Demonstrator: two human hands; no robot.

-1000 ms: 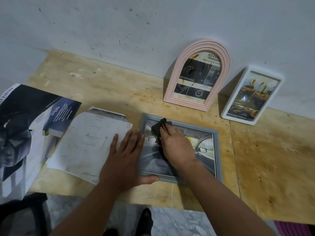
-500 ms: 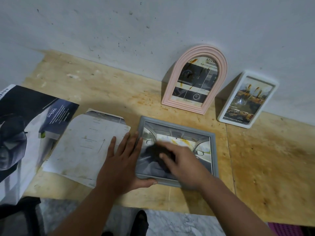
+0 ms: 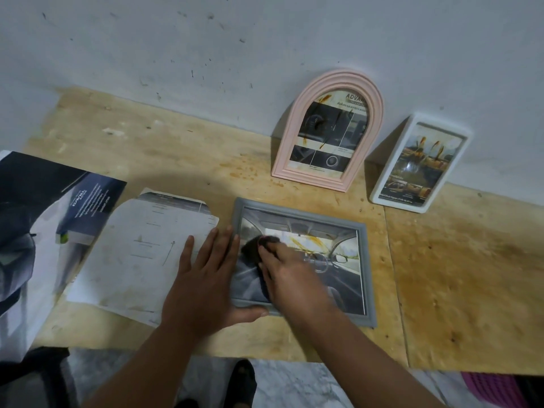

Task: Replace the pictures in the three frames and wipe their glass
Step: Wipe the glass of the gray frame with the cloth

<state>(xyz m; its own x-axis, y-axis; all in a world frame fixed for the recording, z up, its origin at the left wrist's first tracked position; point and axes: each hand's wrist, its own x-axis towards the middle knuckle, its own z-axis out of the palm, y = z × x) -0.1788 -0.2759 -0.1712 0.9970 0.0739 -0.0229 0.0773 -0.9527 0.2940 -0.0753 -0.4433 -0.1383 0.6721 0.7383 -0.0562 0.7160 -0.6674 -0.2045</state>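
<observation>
While flat on wooden tabletop [image 3: 459, 284], grey frame [image 3: 365, 269] pinned at left edge by left hand [image 3: 203, 284], fingers straight. Right hand [image 3: 294, 278] presses dark cloth [image 3: 250, 250] on glass, fingers curled over it. Pink arched frame [image 3: 329, 128], reading "ADVAN…", and white frame [image 3: 418, 166] lean on wall. Loose paper sheet [image 3: 138, 251], brochure [image 3: 38, 219] at left; brochure print unreadable.

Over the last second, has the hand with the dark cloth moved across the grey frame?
Yes. The right hand and cloth slid from the grey frame's top edge toward its lower left.
</observation>
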